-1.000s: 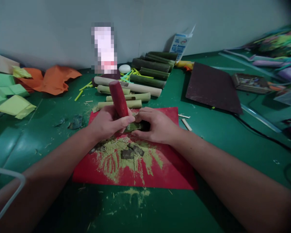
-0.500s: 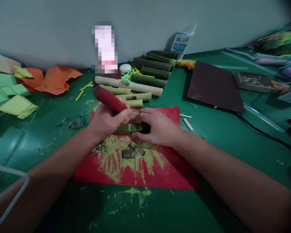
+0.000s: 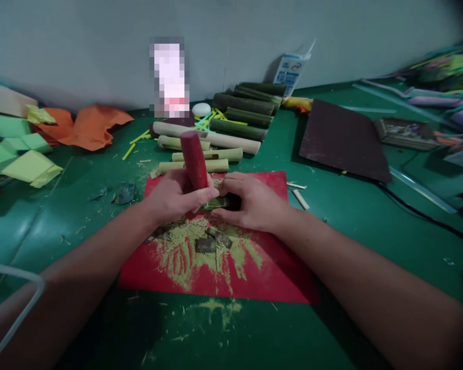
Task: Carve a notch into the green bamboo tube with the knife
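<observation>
My left hand [image 3: 179, 192] is closed around a tool with a thick red handle [image 3: 193, 159]. The handle points up, almost upright, while its working end is hidden behind my fingers and thumb. Just beside it, my right hand [image 3: 250, 201] grips a short green bamboo tube [image 3: 216, 204], which lies crosswise with most of its length covered by both hands. Beneath them a red sheet [image 3: 262, 282] is strewn with yellowish sawdust [image 3: 185, 257], fibres and several dark bamboo chips [image 3: 206, 245].
Behind the sheet lie several bamboo tubes [image 3: 231, 137], some with slots cut in them. Orange paper [image 3: 100, 126] and folded green paper [image 3: 27, 164] are at the left. A dark board [image 3: 341, 141] lies at the right, and a blurred-out bright panel [image 3: 170, 77] leans against the wall.
The red handle has swung from leaning left to nearly upright. My left hand has shifted slightly right, covering more of the bamboo tube; my right hand stays in place.
</observation>
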`<state>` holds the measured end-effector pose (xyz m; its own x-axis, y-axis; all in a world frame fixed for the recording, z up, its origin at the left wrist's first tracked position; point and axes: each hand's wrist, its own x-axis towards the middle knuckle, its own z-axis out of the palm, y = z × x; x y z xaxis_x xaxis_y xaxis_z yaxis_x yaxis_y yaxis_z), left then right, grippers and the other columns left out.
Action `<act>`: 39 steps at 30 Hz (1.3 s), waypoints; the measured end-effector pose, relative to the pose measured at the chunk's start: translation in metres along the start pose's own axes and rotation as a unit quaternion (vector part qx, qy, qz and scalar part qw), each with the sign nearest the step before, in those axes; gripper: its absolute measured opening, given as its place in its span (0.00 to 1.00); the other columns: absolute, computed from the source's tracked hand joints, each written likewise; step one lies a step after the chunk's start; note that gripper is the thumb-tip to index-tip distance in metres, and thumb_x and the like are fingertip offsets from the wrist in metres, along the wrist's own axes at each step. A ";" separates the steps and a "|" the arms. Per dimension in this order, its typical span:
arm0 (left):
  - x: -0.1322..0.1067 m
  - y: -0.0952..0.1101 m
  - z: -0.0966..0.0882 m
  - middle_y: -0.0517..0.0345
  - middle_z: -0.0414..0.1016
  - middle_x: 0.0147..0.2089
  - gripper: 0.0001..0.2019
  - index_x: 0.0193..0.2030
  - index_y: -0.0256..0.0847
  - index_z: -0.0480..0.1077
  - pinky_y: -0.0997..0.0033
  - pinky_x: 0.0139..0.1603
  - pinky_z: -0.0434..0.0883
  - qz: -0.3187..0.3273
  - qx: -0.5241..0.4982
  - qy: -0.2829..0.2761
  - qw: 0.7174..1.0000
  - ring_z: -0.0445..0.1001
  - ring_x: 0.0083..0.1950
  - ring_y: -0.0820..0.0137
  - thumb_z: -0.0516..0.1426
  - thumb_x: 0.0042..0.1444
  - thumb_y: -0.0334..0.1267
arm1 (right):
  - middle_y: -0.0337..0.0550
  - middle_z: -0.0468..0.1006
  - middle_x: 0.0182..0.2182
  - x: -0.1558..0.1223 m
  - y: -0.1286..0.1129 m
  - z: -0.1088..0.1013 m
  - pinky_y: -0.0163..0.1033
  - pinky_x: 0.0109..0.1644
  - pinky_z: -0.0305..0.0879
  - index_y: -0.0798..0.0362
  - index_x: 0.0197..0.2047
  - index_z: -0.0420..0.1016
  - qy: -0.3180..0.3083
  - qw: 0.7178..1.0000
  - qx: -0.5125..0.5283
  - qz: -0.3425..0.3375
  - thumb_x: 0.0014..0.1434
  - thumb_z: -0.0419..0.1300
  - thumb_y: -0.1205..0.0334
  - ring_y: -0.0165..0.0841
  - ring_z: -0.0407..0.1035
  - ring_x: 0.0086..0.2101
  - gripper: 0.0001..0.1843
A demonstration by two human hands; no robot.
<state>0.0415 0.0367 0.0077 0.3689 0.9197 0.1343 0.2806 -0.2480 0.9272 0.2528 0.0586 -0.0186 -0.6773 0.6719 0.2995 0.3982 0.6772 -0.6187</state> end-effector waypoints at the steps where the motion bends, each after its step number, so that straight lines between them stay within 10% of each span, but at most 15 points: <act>1: 0.000 0.000 0.000 0.66 0.69 0.19 0.11 0.32 0.39 0.74 0.77 0.20 0.65 0.000 0.001 -0.001 1.000 0.65 0.19 0.77 0.64 0.57 0.44 | 0.42 0.73 0.33 0.000 0.000 0.000 0.40 0.40 0.59 0.52 0.34 0.70 0.000 1.000 -0.002 -0.002 0.57 0.67 0.55 0.36 0.66 0.36 0.12; 9: 0.000 -0.001 0.002 0.66 0.69 0.19 0.09 0.32 0.40 0.73 0.78 0.17 0.62 -0.017 -0.015 0.000 1.000 0.64 0.16 0.78 0.63 0.58 0.43 | 0.43 0.74 0.33 0.001 0.001 0.002 0.41 0.40 0.61 0.52 0.34 0.70 -0.001 1.000 -0.016 0.001 0.55 0.68 0.56 0.36 0.67 0.36 0.12; 14: 0.004 -0.003 0.005 0.65 0.73 0.21 0.10 0.35 0.41 0.70 0.78 0.13 0.58 -0.019 -0.029 0.130 0.991 0.62 0.14 0.79 0.63 0.57 0.45 | 0.45 0.75 0.34 0.001 -0.001 0.001 0.43 0.42 0.63 0.51 0.35 0.72 -0.006 1.000 -0.029 0.007 0.54 0.69 0.56 0.39 0.69 0.39 0.11; 31: -0.001 -0.001 0.002 0.66 0.71 0.18 0.10 0.32 0.39 0.74 0.77 0.18 0.64 -0.026 -0.017 -0.001 1.000 0.65 0.16 0.77 0.65 0.57 0.43 | 0.42 0.71 0.32 0.001 0.000 0.001 0.41 0.40 0.60 0.51 0.33 0.69 -0.002 1.000 -0.009 0.005 0.56 0.68 0.56 0.36 0.66 0.36 0.12; 39: 0.004 0.000 0.008 0.64 0.72 0.19 0.12 0.32 0.40 0.70 0.79 0.14 0.60 0.001 -0.069 0.166 0.984 0.63 0.13 0.79 0.65 0.54 0.46 | 0.46 0.75 0.37 0.000 -0.002 -0.001 0.41 0.42 0.63 0.53 0.36 0.72 -0.016 0.999 -0.012 0.038 0.55 0.69 0.56 0.38 0.69 0.39 0.12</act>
<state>0.0495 0.0380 0.0052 0.0528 0.9736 0.2222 0.1493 -0.2277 0.9622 0.2521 0.0573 -0.0167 -0.6647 0.7112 0.2289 0.4626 0.6324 -0.6213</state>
